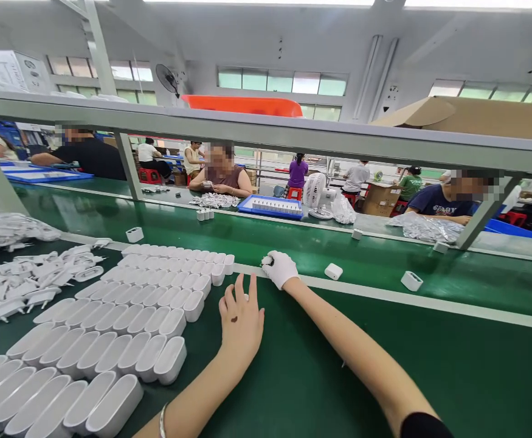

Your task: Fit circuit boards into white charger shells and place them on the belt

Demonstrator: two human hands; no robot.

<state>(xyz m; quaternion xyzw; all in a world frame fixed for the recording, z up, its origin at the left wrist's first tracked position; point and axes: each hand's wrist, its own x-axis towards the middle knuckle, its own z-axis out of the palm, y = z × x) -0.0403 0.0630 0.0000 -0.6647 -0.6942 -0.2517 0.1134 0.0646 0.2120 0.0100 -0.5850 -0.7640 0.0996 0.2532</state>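
My left hand [241, 319] is bare, held over the green bench with its fingers stretched out and apart. A small white spot shows by its fingers, too hidden to name. My right hand [281, 269] wears a white glove and reaches farther forward, to the pale strip along the belt. Its fingers are curled round a small object, partly white and partly dark, mostly hidden by the glove. Left of my hands stand rows of white oval plastic housings [169, 359], open side up. Behind them lies a heap of small white plastic parts [24, 280].
Loose white housings [334, 271] sit on the green belt [375, 261] to the right and farther off. A shelf rail [266, 131] crosses above, carrying an orange tray [242, 106] and a cardboard box [484, 115]. Across the belt, co-workers sit near a blue tray [270, 213].
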